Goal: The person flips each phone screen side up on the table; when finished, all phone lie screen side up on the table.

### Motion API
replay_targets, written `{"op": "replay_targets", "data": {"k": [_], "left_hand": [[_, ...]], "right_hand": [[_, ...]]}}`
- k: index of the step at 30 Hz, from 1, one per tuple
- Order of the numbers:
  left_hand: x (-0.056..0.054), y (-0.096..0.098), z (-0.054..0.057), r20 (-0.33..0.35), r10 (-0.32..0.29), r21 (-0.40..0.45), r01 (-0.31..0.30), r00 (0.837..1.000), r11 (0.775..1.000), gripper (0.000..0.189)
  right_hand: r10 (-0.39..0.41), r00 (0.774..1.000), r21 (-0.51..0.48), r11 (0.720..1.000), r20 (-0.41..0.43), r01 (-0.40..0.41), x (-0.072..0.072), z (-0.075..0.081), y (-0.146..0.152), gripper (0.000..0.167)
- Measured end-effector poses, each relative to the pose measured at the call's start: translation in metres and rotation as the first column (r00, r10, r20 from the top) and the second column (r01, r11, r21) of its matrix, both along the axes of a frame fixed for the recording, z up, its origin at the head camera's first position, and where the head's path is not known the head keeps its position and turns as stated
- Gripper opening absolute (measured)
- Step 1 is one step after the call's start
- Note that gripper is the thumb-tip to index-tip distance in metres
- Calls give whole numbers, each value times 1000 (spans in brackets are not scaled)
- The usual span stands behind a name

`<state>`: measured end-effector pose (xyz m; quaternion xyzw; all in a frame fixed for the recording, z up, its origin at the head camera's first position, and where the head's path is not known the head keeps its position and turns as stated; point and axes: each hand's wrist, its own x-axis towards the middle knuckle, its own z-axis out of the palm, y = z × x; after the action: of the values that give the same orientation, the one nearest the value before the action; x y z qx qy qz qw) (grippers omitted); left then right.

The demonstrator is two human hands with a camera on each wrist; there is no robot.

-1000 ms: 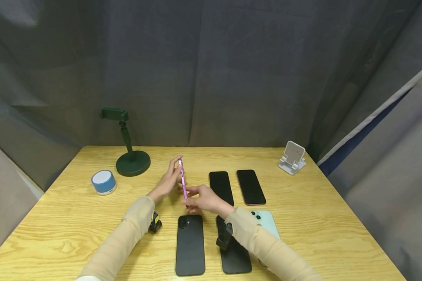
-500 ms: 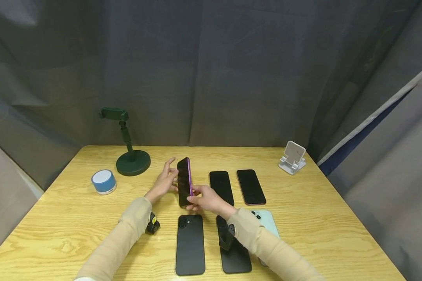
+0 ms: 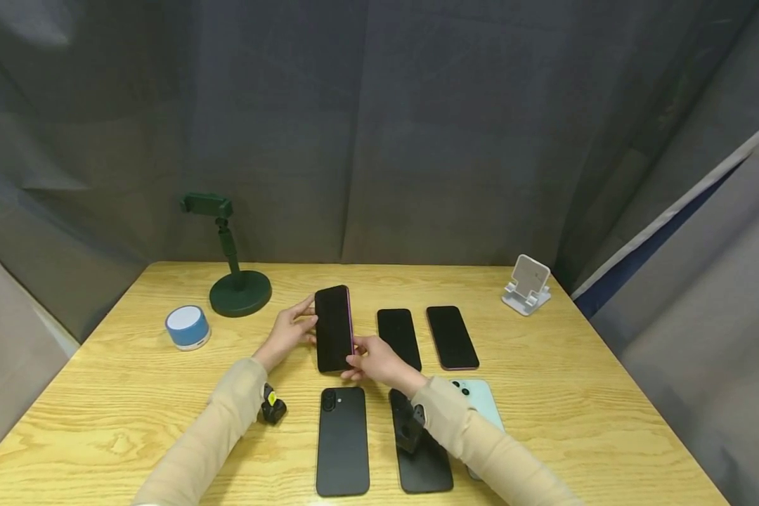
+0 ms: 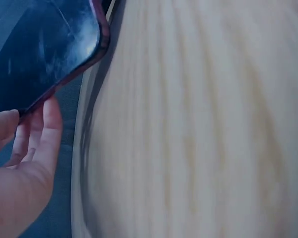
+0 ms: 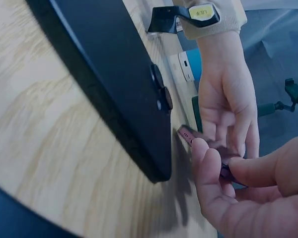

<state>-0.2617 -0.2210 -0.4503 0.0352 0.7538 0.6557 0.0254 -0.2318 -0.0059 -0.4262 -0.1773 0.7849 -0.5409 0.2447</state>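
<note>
A smartphone (image 3: 333, 329) with a dark screen and a purple-pink edge is held up over the table, its screen towards me. The left hand (image 3: 286, 336) pinches its left edge; in the left wrist view the thumb (image 4: 4, 124) lies at the screen side with fingers behind. The right hand (image 3: 379, 362) pinches the lower right corner. In the right wrist view this phone's bottom edge (image 5: 188, 137) shows between both hands. Just below lies a black phone (image 3: 343, 443), back up. Right of the hands lie two phones (image 3: 399, 337) (image 3: 452, 337), screens up.
Under the right forearm are another dark phone (image 3: 426, 464) and a mint-green phone (image 3: 481, 400), partly covered. A dark green phone stand (image 3: 240, 292) and a blue-white round speaker (image 3: 187, 328) stand at left. A small white stand (image 3: 526, 284) sits at the back right.
The held phone has turned from edge-on to screen facing me. The left hand has shifted slightly left and down with it, and its fingers have closed onto the left edge.
</note>
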Motion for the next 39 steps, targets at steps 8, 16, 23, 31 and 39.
{"op": "replay_targets", "data": {"k": [8,16,23,31,39], "left_hand": [[1,0,3,15,-4,-11,4,1000,1000,58],[2,2,3,9,-8,-34,8,1000,999,57],[1,5,1,7,13,-53,-13,1000,999,56],[0,8,3,29,55,-56,-53,998,997,51],[-1,10,4,52,80,-84,-75,995,994,46]], "right_hand": [[-16,1000,25,1000,1,16,-3,-9,3,51],[-38,998,94,995,-50,43,-4,-17,3,54],[-41,996,122,991,-77,50,-4,-18,3,41],[-50,998,92,994,-47,54,-6,-18,2,65],[-73,994,156,984,-85,86,-4,-16,-2,78]]}}
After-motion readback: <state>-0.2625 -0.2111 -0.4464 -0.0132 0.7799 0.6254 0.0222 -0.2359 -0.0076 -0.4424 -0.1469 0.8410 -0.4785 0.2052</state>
